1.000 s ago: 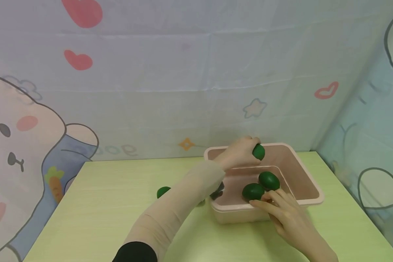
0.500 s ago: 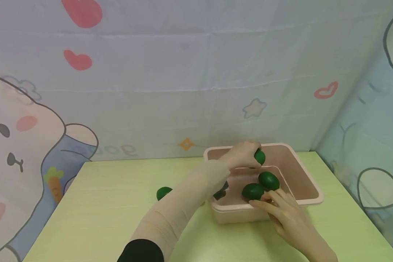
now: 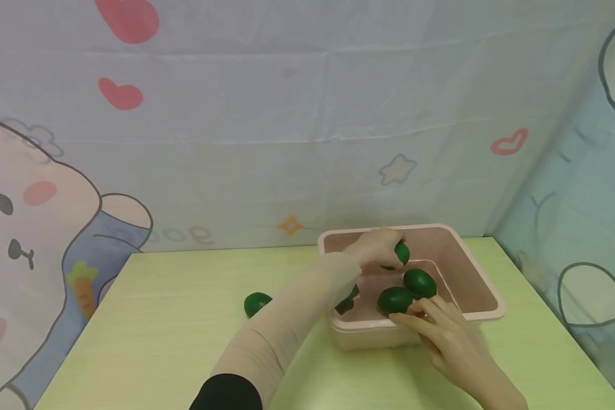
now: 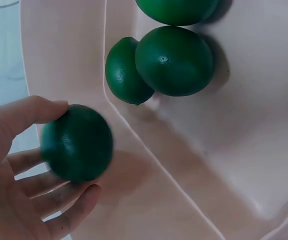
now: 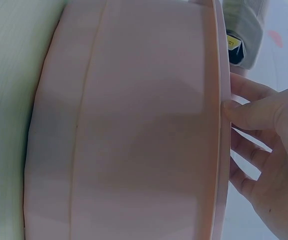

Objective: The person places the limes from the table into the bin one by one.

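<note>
My left hand (image 3: 376,247) holds a dark green lime (image 4: 77,143) between thumb and fingers, inside the far left part of a pink plastic bin (image 3: 471,272). Below it in the left wrist view lie more limes, one round lime (image 4: 174,61) against a pointed one (image 4: 126,72). From the head, two limes show plainly on the bin floor, a nearer lime (image 3: 394,300) and a farther lime (image 3: 419,283). My right hand (image 3: 448,336) grips the bin's near rim, thumb (image 5: 248,114) outside and fingers reaching over it.
Another lime (image 3: 257,303) lies on the light green table (image 3: 184,319) left of the bin, partly behind my left sleeve (image 3: 282,319). A printed cloth backdrop (image 3: 246,171) stands right behind the table, and another cloth side is at the right.
My left hand has lowered with the lime, deeper into the bin. My right hand has stayed at the near rim, and the bin has not moved.
</note>
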The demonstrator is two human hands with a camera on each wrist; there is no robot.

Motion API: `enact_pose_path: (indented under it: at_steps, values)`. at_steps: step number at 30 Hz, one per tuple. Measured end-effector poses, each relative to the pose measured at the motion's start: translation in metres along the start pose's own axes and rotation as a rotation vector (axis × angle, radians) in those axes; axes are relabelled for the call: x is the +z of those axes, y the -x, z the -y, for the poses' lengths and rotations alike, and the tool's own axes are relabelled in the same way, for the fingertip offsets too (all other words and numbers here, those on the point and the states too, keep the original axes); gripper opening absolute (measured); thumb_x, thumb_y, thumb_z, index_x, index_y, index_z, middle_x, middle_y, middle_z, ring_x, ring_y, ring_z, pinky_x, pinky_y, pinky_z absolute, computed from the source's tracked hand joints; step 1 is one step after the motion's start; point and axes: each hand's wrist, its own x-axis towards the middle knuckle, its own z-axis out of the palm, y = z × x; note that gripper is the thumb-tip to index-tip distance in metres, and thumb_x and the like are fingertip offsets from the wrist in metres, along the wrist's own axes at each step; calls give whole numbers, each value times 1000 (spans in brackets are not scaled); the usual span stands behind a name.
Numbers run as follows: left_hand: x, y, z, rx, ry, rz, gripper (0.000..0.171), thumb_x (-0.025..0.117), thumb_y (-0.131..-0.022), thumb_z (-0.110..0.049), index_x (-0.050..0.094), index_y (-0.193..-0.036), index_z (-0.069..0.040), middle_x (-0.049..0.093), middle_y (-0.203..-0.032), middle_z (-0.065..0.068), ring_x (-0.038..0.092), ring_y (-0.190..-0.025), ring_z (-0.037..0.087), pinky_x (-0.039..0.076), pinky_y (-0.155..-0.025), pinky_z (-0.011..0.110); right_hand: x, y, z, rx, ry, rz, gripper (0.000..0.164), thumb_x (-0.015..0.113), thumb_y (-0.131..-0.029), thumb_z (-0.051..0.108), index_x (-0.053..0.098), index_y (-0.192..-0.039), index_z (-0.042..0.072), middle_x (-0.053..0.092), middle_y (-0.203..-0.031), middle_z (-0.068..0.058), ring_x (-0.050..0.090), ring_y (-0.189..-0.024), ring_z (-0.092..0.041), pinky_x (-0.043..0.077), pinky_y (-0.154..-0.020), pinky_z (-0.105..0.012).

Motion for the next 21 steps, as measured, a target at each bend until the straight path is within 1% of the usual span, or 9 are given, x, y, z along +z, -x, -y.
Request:
enact_pose_path:
  at_steps: [1,4,6,8,13,15,19,21]
  values:
    - [1,0,0,-8,12,4,46,68,-84,-24,58,-127,-14,65,-119,-2,58,-92,11,46,-72,19,0,0,0,-1,2,-1,54,20,-105,34,72,-109,22,57,-95,5,49,-93,-13,34,-83,-27]
    - [2,0,-2,-36,41,8,51,67,-86,-30,55,-134,-15,62,-130,-2,60,-109,11,50,-87,21,0,0,1,-3,7,-2,54,20,-105,33,72,-108,21,57,-95,5,49,-93,-14,34,-83,-27]
    - [2,0,-3,-45,60,1,52,67,-87,-34,55,-134,-15,61,-132,-2,59,-116,13,49,-95,24,0,0,0,-2,8,-2,54,20,-105,33,72,-108,22,57,-95,5,49,-93,-14,34,-83,-27]
    - [3,0,-3,-50,71,-8,53,67,-87,-40,56,-133,-16,61,-131,-3,58,-117,12,48,-97,25,0,0,0,-2,9,-2,54,20,-105,33,72,-108,22,57,-95,5,49,-93,-14,34,-84,-27]
    - [4,2,-3,-42,116,-20,53,68,-85,-42,58,-130,-16,63,-128,-2,59,-110,11,49,-93,24,0,1,-1,-8,8,-5,53,20,-105,32,72,-109,22,57,-95,5,49,-93,-13,34,-83,-26]
    - [4,3,-2,-37,133,-20,51,68,-86,-39,58,-129,-15,63,-128,-1,59,-108,11,49,-91,24,0,1,-1,-9,6,-9,53,20,-105,32,72,-109,22,56,-95,5,49,-92,-14,35,-83,-27]
    - [2,4,-2,-32,153,-13,48,66,-86,-27,57,-131,-15,62,-129,-1,59,-105,10,49,-87,23,0,0,-1,-9,0,-12,52,21,-105,32,72,-109,22,56,-95,5,49,-92,-14,34,-84,-27]
    - [0,5,-2,-31,152,-9,48,65,-86,-25,56,-132,-16,61,-130,-1,58,-106,10,49,-86,23,0,0,-1,-7,-1,-10,53,20,-105,32,72,-109,23,56,-95,5,48,-92,-14,34,-83,-27]
